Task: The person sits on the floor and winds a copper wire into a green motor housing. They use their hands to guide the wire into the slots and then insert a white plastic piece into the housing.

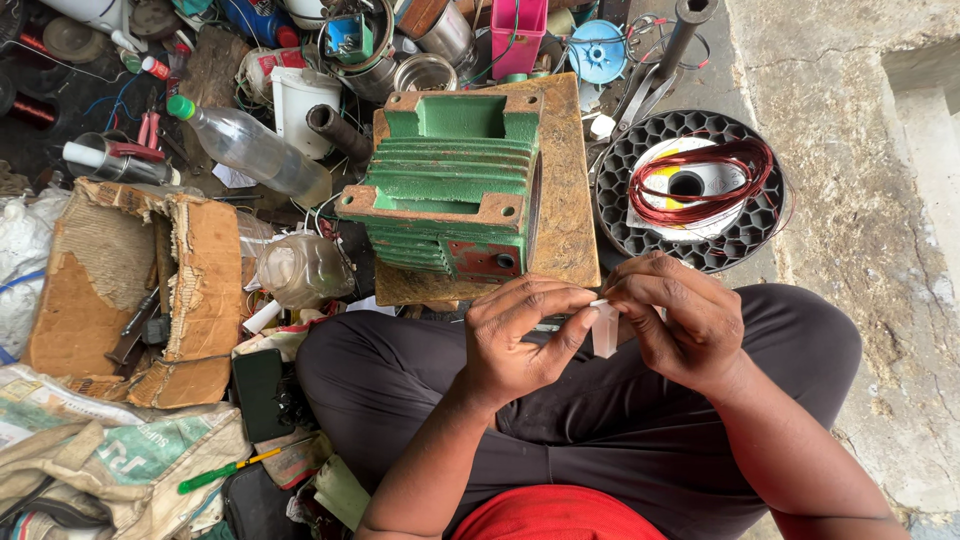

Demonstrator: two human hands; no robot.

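My left hand (520,335) and my right hand (680,320) meet above my lap, and both pinch a small translucent white strip (605,330) between fingertips. The strip hangs down between the hands. Just beyond them a green finned motor housing (450,185) with rusty red edges lies on a worn wooden board (565,180). To the right of the board, a coil of reddish copper wire (700,180) rests on a black round honeycomb spool (640,160).
A torn cardboard box (130,290) with tools sits at left. A clear plastic bottle with a green cap (250,150), cans, pipes and a pink container (518,35) crowd the back. A green-handled screwdriver (225,470) lies lower left. Cracked concrete floor (870,200) runs along the right.
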